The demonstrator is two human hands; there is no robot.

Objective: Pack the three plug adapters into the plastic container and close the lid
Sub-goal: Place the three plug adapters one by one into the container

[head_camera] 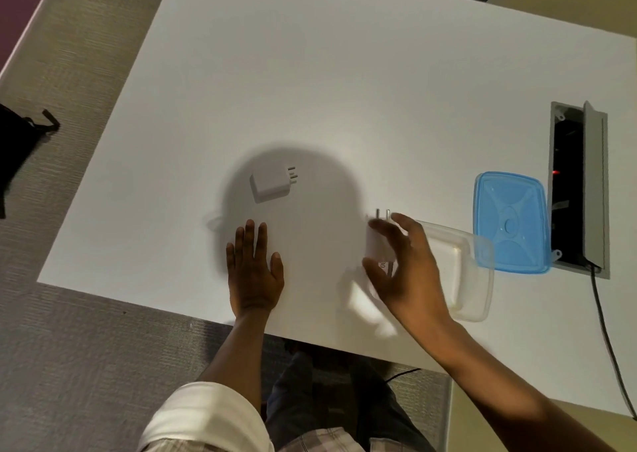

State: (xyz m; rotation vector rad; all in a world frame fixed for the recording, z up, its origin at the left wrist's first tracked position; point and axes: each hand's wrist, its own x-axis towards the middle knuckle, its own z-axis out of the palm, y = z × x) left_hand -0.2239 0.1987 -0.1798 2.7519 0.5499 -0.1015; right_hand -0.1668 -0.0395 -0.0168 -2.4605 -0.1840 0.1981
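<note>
My right hand grips a white plug adapter, prongs pointing away from me, just left of the clear plastic container. Another pale object shows under my right palm, too blurred to identify. A second white plug adapter lies on its side on the white table, beyond my left hand. That hand rests flat on the table, fingers spread, holding nothing. The blue lid lies flat beside the container's far right corner, overlapping its rim.
An open cable hatch with a red light sits in the table right of the lid, and a black cable runs from it toward me. A black bag lies on the carpet at left. The table's near edge is close to my wrists.
</note>
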